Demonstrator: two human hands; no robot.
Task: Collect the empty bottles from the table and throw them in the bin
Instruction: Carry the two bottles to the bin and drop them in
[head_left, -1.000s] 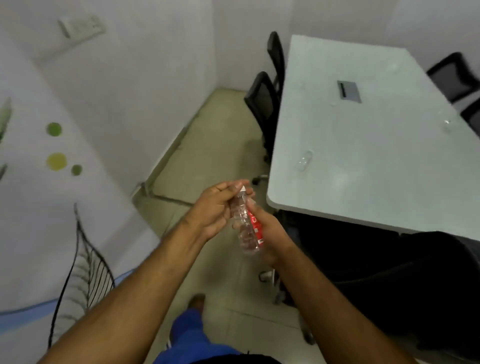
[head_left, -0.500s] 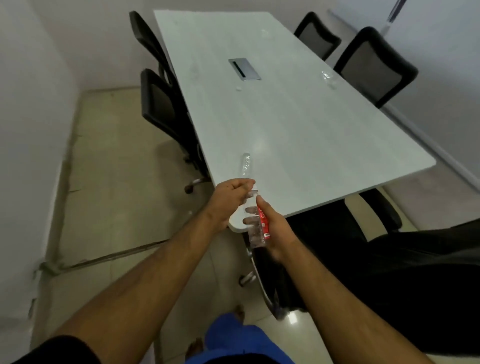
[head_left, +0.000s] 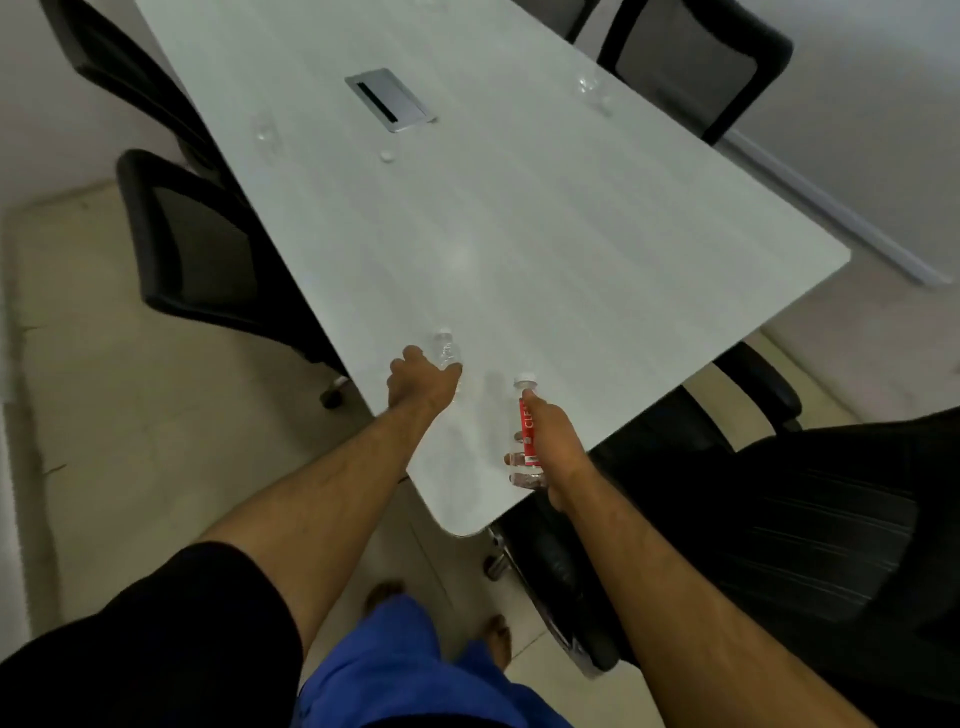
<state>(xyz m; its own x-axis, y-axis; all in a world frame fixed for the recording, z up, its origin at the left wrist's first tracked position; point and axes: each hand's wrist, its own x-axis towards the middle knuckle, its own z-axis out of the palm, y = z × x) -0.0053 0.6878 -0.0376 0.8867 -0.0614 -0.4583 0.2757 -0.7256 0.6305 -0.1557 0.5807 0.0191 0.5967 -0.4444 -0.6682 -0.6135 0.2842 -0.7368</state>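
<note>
My right hand (head_left: 553, 441) grips a clear empty bottle with a red label and white cap (head_left: 525, 423), held upright over the near corner of the pale table (head_left: 571, 249). My left hand (head_left: 420, 383) lies over the lower part of a second clear bottle (head_left: 447, 349) lying near the table's left edge, with fingers curled around it; only its neck and cap show. Two more clear bottles lie farther off, one at the far left (head_left: 265, 135) and one at the far right (head_left: 592, 88). No bin is in view.
A metal cable box (head_left: 389, 98) is set in the table's middle, with a small white cap (head_left: 385, 155) near it. Black office chairs stand along the left side (head_left: 208, 249), at the far right (head_left: 696, 62) and at the near end (head_left: 779, 493).
The view has swung from the wall onto the table. My left hand has left the red-labelled bottle's cap and reached forward onto the bottle lying on the table. My right hand still holds its bottle.
</note>
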